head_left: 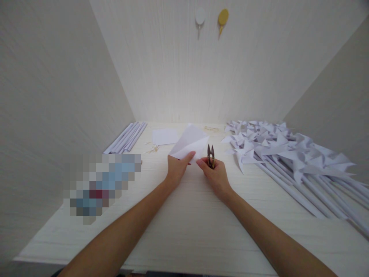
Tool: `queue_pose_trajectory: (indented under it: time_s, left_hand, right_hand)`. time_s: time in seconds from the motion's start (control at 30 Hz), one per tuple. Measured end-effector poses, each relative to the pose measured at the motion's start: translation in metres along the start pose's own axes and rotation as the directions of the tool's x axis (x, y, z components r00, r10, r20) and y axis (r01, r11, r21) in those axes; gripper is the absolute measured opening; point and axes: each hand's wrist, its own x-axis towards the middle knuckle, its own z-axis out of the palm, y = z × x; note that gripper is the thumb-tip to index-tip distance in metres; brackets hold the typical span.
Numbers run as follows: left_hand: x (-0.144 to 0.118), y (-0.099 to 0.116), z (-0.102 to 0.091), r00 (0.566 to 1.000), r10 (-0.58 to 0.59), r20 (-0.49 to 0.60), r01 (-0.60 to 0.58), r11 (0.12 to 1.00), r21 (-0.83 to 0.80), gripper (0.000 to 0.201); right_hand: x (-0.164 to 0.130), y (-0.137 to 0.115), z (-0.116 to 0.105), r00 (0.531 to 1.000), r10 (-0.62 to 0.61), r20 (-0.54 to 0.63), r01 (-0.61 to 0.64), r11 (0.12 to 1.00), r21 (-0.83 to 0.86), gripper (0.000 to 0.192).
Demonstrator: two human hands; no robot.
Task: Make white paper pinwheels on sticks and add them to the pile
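A white sheet of paper (188, 140) with a crease across it is held up over the middle of the table. My left hand (178, 168) grips its lower left part, thumb on top. At its lower right corner, the thumb and fingertips of my right hand (215, 173) pinch the edge. Thread snips (211, 156) with dark blades also sit in my right hand, blades pointing up and away from me. The fingers under the paper are hidden.
Paper pinwheels (259, 142) on rolled sticks are piled at the right. Rolled paper sticks (127, 137) lie at the back left, near a flat white sheet (165, 136) and small tan bits (152, 149). A blurred-out object (109, 184) lies left. Two hooks (223, 17) are on the back wall.
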Motion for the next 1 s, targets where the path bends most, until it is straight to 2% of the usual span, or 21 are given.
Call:
queue_pose_trajectory:
  time_s: [0.23,0.47,0.77,1.0]
  left_hand:
    - [0.0002,-0.0005,0.0004,0.999,-0.022,0.029,0.024,0.996,-0.091,0.024]
    - [-0.0006,-0.0046,0.0026,0.991,-0.102,0.088,0.119,0.968,-0.221,0.036]
    - [-0.0009,-0.0071,0.0030,0.989,-0.115,0.095,0.134,0.966,-0.223,0.040]
    - [-0.0014,-0.0068,0.0033,0.987,-0.116,0.113,0.138,0.966,-0.217,0.034]
  right_hand:
    - [0.0011,-0.0005,-0.0008,1.000,0.004,-0.024,-0.004,1.000,-0.029,0.030]
    - [0.0022,-0.0006,-0.0018,1.000,-0.005,-0.010,0.005,0.998,-0.061,0.029]
    - [0.0018,0.0004,-0.0014,1.000,-0.010,0.007,0.010,0.997,-0.072,0.029]
    - [0.0023,0.0007,-0.0013,1.000,-0.030,0.000,0.030,0.996,-0.084,0.028]
